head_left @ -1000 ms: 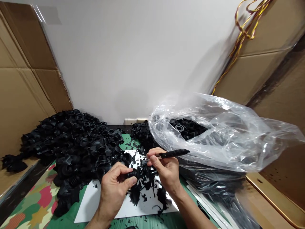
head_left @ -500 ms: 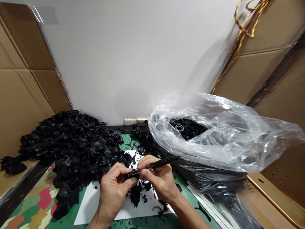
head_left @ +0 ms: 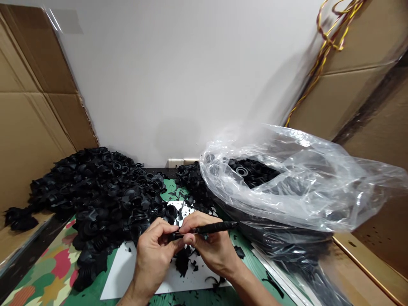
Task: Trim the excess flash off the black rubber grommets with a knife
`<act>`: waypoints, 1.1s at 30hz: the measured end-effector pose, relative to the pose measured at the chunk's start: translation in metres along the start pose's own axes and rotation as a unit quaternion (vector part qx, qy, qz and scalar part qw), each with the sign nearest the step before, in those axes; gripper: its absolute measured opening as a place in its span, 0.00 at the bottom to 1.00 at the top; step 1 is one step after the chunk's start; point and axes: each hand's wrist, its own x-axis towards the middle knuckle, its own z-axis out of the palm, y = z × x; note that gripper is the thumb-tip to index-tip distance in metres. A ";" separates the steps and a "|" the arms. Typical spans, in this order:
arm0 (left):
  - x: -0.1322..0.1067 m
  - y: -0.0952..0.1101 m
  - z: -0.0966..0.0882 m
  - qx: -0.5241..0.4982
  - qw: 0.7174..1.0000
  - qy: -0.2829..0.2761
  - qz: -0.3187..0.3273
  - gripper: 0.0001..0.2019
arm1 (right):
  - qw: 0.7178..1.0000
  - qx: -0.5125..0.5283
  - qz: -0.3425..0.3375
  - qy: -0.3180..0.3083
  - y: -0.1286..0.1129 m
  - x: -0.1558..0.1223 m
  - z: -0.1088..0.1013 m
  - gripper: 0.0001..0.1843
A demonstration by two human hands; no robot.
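Note:
My left hand (head_left: pixel 152 253) is shut on a small black rubber bellows part (head_left: pixel 174 236), pinching it between thumb and fingers. My right hand (head_left: pixel 214 248) grips a black-handled craft knife (head_left: pixel 216 228), and its thin metal tip meets the part near my left fingertips. The hands nearly touch, and they hide most of the part. Below them, black rubber scraps (head_left: pixel 182 261) lie on a white board (head_left: pixel 123 272).
A heap of black rubber bellows (head_left: pixel 102 199) rises left of the board. A clear plastic bag (head_left: pixel 287 182) holding more of them lies at the right. A green patterned mat (head_left: pixel 170 191) lies underneath. Cardboard sheets (head_left: pixel 32 127) line the sides, and yellow-brown wires (head_left: pixel 328 51) hang at upper right.
My right hand has moved left from beside the scraps to my left hand. The knife has swung lower, nearly level, and its tip now meets the rubber part.

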 end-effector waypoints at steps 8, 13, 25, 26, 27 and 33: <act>-0.001 0.000 -0.003 0.017 0.999 -0.031 0.008 0.08 | 0.970 -0.192 -0.125 -0.075 -0.008 -0.006 0.008 0.11; -0.002 0.000 -0.002 -0.002 1.000 -0.015 0.008 0.02 | 0.945 -0.280 -0.169 0.015 -0.002 -0.002 -0.004 0.10; 0.003 0.003 -0.003 -0.021 1.000 0.000 -0.009 0.04 | 0.992 -0.022 0.032 0.121 0.012 0.001 -0.011 0.07; 0.003 0.003 -0.003 -0.020 1.000 0.000 -0.011 0.04 | 0.992 0.003 0.049 0.116 0.011 0.001 -0.011 0.08; 0.003 0.003 -0.003 -0.019 1.000 0.001 -0.014 0.04 | 0.992 0.025 0.062 0.110 0.011 0.001 -0.011 0.09; 0.004 0.007 -0.004 -0.056 0.997 -0.001 -0.048 0.05 | 0.988 0.090 0.097 0.080 0.007 0.002 -0.010 0.11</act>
